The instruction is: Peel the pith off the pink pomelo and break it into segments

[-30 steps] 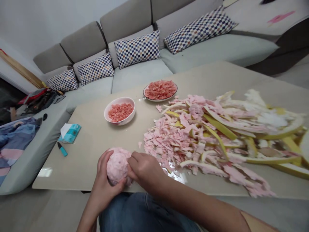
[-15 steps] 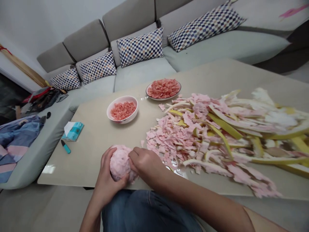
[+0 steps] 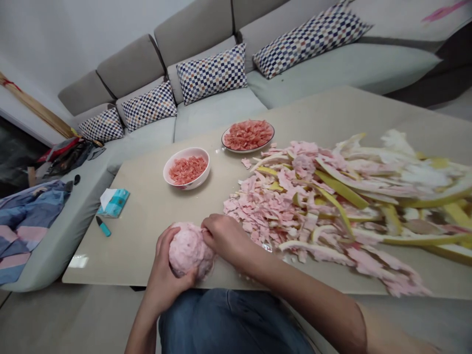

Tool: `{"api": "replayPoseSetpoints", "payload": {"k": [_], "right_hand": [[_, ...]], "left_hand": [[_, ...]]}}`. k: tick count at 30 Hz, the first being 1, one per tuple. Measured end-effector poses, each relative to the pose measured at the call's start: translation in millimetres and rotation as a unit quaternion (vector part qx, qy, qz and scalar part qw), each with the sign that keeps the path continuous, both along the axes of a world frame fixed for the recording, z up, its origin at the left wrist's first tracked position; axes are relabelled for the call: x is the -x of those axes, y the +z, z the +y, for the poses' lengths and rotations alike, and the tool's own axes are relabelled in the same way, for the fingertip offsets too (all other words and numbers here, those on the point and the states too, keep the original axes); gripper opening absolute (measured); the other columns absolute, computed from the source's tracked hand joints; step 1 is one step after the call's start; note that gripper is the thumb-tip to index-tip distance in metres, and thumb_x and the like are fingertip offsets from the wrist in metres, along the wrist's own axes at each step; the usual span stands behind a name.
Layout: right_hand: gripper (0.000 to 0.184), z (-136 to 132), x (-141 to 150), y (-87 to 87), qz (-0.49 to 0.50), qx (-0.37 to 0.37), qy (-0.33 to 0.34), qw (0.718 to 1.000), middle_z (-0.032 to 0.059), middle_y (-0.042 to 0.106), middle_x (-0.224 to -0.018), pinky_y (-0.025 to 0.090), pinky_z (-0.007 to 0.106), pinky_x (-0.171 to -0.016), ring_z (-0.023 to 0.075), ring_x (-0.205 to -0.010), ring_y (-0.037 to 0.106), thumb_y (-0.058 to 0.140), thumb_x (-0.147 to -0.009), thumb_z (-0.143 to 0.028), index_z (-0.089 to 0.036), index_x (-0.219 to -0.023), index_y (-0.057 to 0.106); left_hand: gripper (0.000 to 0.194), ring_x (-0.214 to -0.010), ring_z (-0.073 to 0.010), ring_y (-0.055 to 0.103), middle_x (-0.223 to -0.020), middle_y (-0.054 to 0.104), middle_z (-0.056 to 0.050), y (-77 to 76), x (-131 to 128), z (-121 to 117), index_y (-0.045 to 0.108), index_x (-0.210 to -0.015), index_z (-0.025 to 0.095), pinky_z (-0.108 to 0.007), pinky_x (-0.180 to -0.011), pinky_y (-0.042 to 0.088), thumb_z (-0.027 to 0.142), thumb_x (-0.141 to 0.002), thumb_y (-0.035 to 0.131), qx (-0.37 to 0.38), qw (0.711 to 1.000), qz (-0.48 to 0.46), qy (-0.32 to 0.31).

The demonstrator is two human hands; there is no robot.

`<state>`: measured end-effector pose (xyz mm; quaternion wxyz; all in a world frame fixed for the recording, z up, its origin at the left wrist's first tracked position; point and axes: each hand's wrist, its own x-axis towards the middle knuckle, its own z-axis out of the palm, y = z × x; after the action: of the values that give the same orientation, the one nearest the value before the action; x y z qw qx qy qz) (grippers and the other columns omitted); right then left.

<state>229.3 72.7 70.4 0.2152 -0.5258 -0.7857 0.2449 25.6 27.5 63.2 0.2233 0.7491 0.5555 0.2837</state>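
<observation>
A peeled pomelo (image 3: 190, 250), round and covered in pale pink pith, rests at the near edge of the table. Around its left and lower side wraps my left hand (image 3: 167, 268), thumb along the bottom. My right hand (image 3: 224, 236) is at the fruit's upper right, fingers pinched together; what lies between the fingertips is hidden. Beyond the pomelo stands a white bowl (image 3: 167, 172) with pink pomelo pulp (image 3: 188, 169). Farther back, a dark-rimmed plate (image 3: 271, 139) carries a heap of the same pulp.
A large pile of yellow-green rind strips and pink pith scraps (image 3: 273, 206) spreads over the right of the table (image 3: 143, 206). At the left lie a blue tissue pack (image 3: 117, 204) and a teal capped marker (image 3: 104, 227). A grey sofa (image 3: 206, 110) with checkered cushions runs behind.
My right hand has shifted slightly up and away from the pomelo's face, fingers still pinched. The left hand keeps its hold. The whole view has moved a little.
</observation>
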Motion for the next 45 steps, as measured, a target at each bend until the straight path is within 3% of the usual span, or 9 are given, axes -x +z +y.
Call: {"api": "replayPoseSetpoints", "payload": {"k": [3, 6, 12, 16, 19, 23, 33, 40, 45], "right_hand": [[0.019, 3.3, -15.6, -7.6, 0.094, -0.035, -0.016, 0.995, 0.0076, 0.076, -0.091, 0.048, 0.026, -0.079, 0.0177, -0.086, 0.069, 0.058, -0.088, -0.012, -0.015, -0.094, 0.076], [0.026, -2.4, -48.8, -15.1, 0.146, -0.131, -0.081, 0.977, 0.0075, 0.074, -0.095, 0.052, 0.030, -0.082, 0.0183, -0.088, 0.068, 0.052, -0.090, -0.010, -0.016, -0.101, 0.075], [0.032, -19.1, -105.9, -22.6, -0.032, -0.292, -0.244, 0.924, 0.0235, 0.065, -0.116, 0.051, 0.054, -0.089, 0.0353, -0.107, 0.061, 0.049, -0.087, -0.010, -0.008, -0.109, 0.072], [0.025, -36.2, -77.0, -20.7, 0.019, -0.318, -0.167, 0.933, 0.0221, 0.066, -0.116, 0.050, 0.050, -0.094, 0.0323, -0.109, 0.061, 0.051, -0.094, -0.015, -0.008, -0.107, 0.072], [0.021, -48.9, -35.4, -22.4, 0.118, -0.272, -0.075, 0.952, 0.0121, 0.071, -0.101, 0.055, 0.037, -0.083, 0.0229, -0.094, 0.065, 0.053, -0.095, -0.014, -0.014, -0.106, 0.071], [0.015, -55.0, -2.9, -30.1, 0.139, -0.238, -0.038, 0.960, 0.0096, 0.072, -0.101, 0.055, 0.035, -0.080, 0.0220, -0.090, 0.065, 0.061, -0.090, -0.017, -0.016, -0.104, 0.068], [0.017, -46.5, 9.5, -39.7, 0.019, -0.289, -0.034, 0.957, 0.0096, 0.068, -0.080, 0.051, 0.031, -0.069, 0.0213, -0.077, 0.062, 0.054, -0.089, -0.005, -0.014, -0.082, 0.066], [0.013, -41.6, -0.5, -35.8, 0.096, -0.239, -0.018, 0.966, 0.0066, 0.068, -0.087, 0.049, 0.027, -0.075, 0.0178, -0.082, 0.063, 0.055, -0.091, -0.011, -0.016, -0.091, 0.067], [0.012, -43.9, -0.3, -33.4, 0.051, -0.250, -0.026, 0.966, 0.0066, 0.068, -0.084, 0.046, 0.028, -0.069, 0.0192, -0.079, 0.062, 0.057, -0.090, -0.010, -0.016, -0.087, 0.067]], "left_hand": [[0.078, -0.140, -0.0318, 0.039, -0.148, 0.038, -0.012, -1.3, 3.6, -0.1, 0.035, -0.142, 0.028, -0.055, -0.117, 0.031, 0.023, -0.073, 0.070, 0.007, 1.000, -0.005, -0.003], [0.080, -0.140, -0.0329, 0.038, -0.149, 0.036, -0.013, -5.6, 9.7, -0.6, 0.033, -0.144, 0.029, -0.057, -0.117, 0.030, 0.025, -0.074, 0.071, 0.018, 1.000, -0.018, -0.002], [0.084, -0.142, -0.0335, 0.038, -0.153, 0.033, -0.012, -15.8, 19.4, -1.4, 0.030, -0.146, 0.031, -0.056, -0.118, 0.030, 0.032, -0.075, 0.074, 0.038, 0.998, -0.054, 0.001], [0.091, -0.145, -0.0334, 0.034, -0.154, 0.030, -0.011, -13.9, 15.8, -0.5, 0.030, -0.147, 0.032, -0.057, -0.120, 0.026, 0.034, -0.071, 0.080, 0.029, 0.999, -0.037, -0.004], [0.096, -0.145, -0.0323, 0.033, -0.154, 0.031, -0.010, -10.9, 9.8, -0.6, 0.030, -0.147, 0.034, -0.056, -0.120, 0.026, 0.034, -0.068, 0.084, 0.026, 0.999, -0.020, 0.000], [0.096, -0.143, -0.0315, 0.035, -0.151, 0.034, -0.010, -11.6, 2.4, -3.1, 0.031, -0.146, 0.033, -0.055, -0.119, 0.029, 0.035, -0.068, 0.085, 0.024, 0.999, -0.029, 0.032], [0.091, -0.141, -0.0310, 0.039, -0.148, 0.038, -0.011, -12.8, -7.7, -3.1, 0.033, -0.144, 0.031, -0.055, -0.117, 0.033, 0.033, -0.069, 0.083, -0.009, 0.999, -0.011, 0.052], [0.086, -0.140, -0.0300, 0.040, -0.148, 0.038, -0.011, -12.8, -11.8, -5.1, 0.034, -0.143, 0.029, -0.053, -0.118, 0.032, 0.031, -0.070, 0.080, -0.018, 0.997, -0.026, 0.066], [0.086, -0.139, -0.0301, 0.041, -0.147, 0.039, -0.011, -11.8, -11.9, -4.5, 0.034, -0.143, 0.029, -0.053, -0.116, 0.034, 0.030, -0.070, 0.080, -0.026, 0.998, -0.009, 0.058]]}}
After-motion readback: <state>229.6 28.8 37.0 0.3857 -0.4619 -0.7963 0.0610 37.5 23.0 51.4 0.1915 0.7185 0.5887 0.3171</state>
